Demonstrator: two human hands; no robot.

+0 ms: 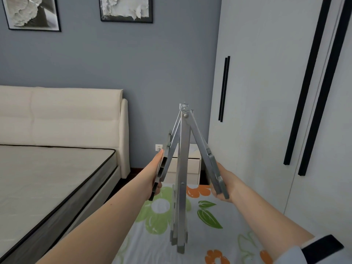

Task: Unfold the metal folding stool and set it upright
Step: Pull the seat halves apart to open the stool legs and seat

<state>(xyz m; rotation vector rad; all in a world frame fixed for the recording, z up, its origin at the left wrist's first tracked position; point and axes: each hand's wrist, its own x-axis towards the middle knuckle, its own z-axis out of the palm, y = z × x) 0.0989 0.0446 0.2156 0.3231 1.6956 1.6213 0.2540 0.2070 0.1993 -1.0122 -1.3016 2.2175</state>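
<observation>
The grey metal folding stool (182, 168) hangs in the air in front of me, partly spread. Its two seat halves splay outward from a hinge at the top, and its legs hang together straight down over the floral floor cloth (205, 231). My left hand (156, 176) grips the left seat half along its outer edge. My right hand (225, 184) holds the lower end of the right seat half. The leg feet are blurred and hover just above the cloth.
A bed with a bare mattress (47, 178) and cream headboard (62, 115) fills the left. A white nightstand (187, 166) stands behind the stool against the grey wall. White wardrobe doors (266, 92) with black handles run along the right.
</observation>
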